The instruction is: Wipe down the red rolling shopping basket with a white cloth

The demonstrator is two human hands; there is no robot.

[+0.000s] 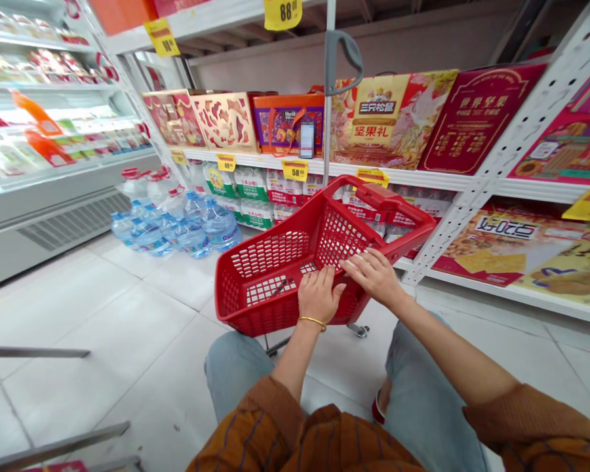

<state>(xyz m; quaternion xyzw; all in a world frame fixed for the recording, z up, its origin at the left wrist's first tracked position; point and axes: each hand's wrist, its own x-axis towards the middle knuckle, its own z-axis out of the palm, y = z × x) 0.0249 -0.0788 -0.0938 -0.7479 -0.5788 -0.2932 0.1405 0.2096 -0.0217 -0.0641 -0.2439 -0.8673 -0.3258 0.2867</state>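
Left hand (pixel 319 295) and right hand (pixel 372 275) lie side by side over the near rim of a red shopping cart (pixel 270 319) before me; whether they grip, I cannot tell. Beyond, water bottles (pixel 179 226) stand left, shelved boxes (pixel 476 124) right.

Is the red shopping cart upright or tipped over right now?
Upright: the red shopping cart opens upward, with a wheel beneath it, down at the tiled floor.

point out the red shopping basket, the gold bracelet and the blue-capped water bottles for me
red shopping basket (pixel 275 316): head view, outer face of its near wall
gold bracelet (pixel 313 320): head view, on its band
blue-capped water bottles (pixel 222 224): head view, side of the rightmost bottle
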